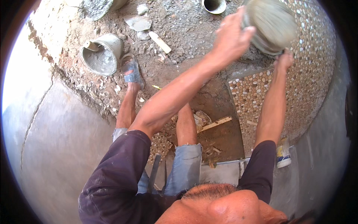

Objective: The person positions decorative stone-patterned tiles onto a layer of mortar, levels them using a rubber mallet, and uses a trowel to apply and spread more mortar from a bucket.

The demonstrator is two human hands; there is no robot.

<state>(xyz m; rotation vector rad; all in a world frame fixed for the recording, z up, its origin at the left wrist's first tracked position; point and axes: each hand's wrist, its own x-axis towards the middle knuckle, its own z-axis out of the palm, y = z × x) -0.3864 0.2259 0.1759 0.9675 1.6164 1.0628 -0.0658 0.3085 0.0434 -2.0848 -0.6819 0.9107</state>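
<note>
We have both hands on a grey bucket (270,22), which sits raised between them, just past the fingers. The left hand (233,39) is wrapped on its near left side, with the thumb toward the right; the right hand (285,59) is curled tight at its lower edge, pinching what looks like the rim. The bucket is blurred, so we cannot tell whether its base or its contents face us.

Right of the right hand and below it spreads a pebbled floor (317,56), and rough ground (194,41) lies left of the left hand. Well apart, farther left of that hand, a second bucket (115,44) of wet grey mix lies tilted beside a sandalled foot (131,72). Nearer the left hand lies a pale wooden piece (160,42).

We judge the step in hand to be tipping or shaking out the raised bucket at the pebbles' edge. The next move probably calls for a firm hold by both hands and a controlled tilt, so nothing splashes onto the pebbled floor.
</note>
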